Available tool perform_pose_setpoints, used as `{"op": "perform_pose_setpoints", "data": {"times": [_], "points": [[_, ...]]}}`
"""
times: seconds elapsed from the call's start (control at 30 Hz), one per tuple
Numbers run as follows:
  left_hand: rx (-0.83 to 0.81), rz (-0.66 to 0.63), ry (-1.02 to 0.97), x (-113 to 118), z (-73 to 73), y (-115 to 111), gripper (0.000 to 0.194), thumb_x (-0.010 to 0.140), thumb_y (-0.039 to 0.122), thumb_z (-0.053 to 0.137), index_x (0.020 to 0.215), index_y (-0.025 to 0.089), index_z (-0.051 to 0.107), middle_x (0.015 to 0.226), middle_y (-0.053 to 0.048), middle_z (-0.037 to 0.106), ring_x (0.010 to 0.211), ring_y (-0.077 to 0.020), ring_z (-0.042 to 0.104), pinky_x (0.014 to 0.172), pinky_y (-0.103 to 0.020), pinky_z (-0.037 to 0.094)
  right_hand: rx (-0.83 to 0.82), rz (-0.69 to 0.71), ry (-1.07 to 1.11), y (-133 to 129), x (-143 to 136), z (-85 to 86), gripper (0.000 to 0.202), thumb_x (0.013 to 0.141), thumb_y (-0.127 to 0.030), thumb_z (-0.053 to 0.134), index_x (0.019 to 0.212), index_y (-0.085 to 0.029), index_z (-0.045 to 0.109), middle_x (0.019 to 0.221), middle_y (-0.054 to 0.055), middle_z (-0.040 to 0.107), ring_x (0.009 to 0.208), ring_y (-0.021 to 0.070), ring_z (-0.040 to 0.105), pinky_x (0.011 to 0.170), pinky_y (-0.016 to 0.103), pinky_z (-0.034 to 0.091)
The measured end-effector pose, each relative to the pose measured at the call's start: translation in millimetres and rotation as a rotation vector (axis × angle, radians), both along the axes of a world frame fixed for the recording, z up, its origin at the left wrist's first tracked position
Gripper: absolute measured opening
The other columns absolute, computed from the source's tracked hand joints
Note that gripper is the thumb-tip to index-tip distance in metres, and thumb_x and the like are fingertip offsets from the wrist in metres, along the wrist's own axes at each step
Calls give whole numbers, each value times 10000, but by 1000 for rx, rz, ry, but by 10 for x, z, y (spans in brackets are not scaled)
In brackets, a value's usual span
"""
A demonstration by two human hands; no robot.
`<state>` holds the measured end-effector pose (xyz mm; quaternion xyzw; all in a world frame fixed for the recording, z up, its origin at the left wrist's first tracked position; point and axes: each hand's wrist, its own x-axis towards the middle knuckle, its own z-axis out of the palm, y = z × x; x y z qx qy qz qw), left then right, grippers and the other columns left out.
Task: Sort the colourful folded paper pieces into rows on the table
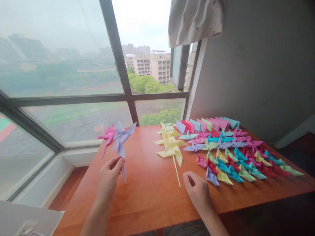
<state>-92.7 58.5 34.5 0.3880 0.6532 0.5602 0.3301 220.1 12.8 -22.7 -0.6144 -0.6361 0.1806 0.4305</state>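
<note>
My left hand [111, 175] pinches the stick of a lavender paper pinwheel [120, 137], which stands upright with its blades above my fingers. Just behind it, a pink paper pinwheel [106, 135] lies at the table's far left edge. Curled closed, my right hand [197, 189] rests over the wooden table [147, 187]; whether anything is in its fingers I cannot make out. Left of that hand lies a yellow paper pinwheel [171, 150], its stick pointing toward me. More pale yellow and green pinwheels [167, 128] overlap beyond it.
Rows of folded paper boats [223, 176] fill the table's right side, with paper cranes [212, 140] and paper planes [214, 124] behind them. Windows [68, 66] border the far and left sides. A wall socket with a plug [24, 234] sits at lower left.
</note>
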Motion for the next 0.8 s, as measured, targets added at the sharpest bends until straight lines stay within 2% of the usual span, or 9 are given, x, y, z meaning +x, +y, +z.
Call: {"op": "perform_pose_setpoints", "data": {"times": [0.2, 0.33, 0.5, 0.67, 0.8], "points": [[-30, -244, -248, 667, -73, -5, 398, 629, 471, 793, 800, 128, 683, 654, 4, 605, 542, -91, 506, 515, -193, 398, 51, 50, -23, -69, -144, 65, 367, 967, -352, 398, 774, -181, 659, 718, 51, 653, 639, 145, 593, 640, 231, 435], [-27, -293, -304, 950, -119, 2, 342, 632, 442, 771, 734, 144, 638, 609, 19, 573, 507, -88, 489, 492, -194, 377, 75, 152, -51, -121, -349, 184, 300, 953, -286, 418, 840, -196, 682, 728, 35, 658, 627, 130, 598, 626, 210, 441], [-15, -312, -338, 1108, -156, -5, 279, 651, 403, 730, 691, 165, 590, 565, 41, 531, 500, -85, 472, 500, -195, 374, 19, 236, -26, -153, -576, 294, 216, 912, -252, 481, 951, -211, 690, 804, 27, 693, 653, 125, 627, 655, 200, 460], [-16, -320, -357, 1173, -161, -40, 271, 667, 402, 728, 719, 164, 609, 574, 47, 525, 505, -79, 461, 495, -187, 355, -48, 217, -28, -150, -669, 271, 179, 903, -245, 500, 906, -213, 676, 741, 8, 686, 653, 135, 630, 634, 204, 420], [-19, -323, -361, 1188, -191, -46, 287, 679, 414, 735, 732, 160, 613, 569, 51, 518, 496, -76, 450, 487, -190, 349, -70, 175, -130, -118, -676, 261, 153, 900, -248, 517, 825, -215, 646, 687, -3, 667, 622, 134, 612, 599, 218, 354]]}}
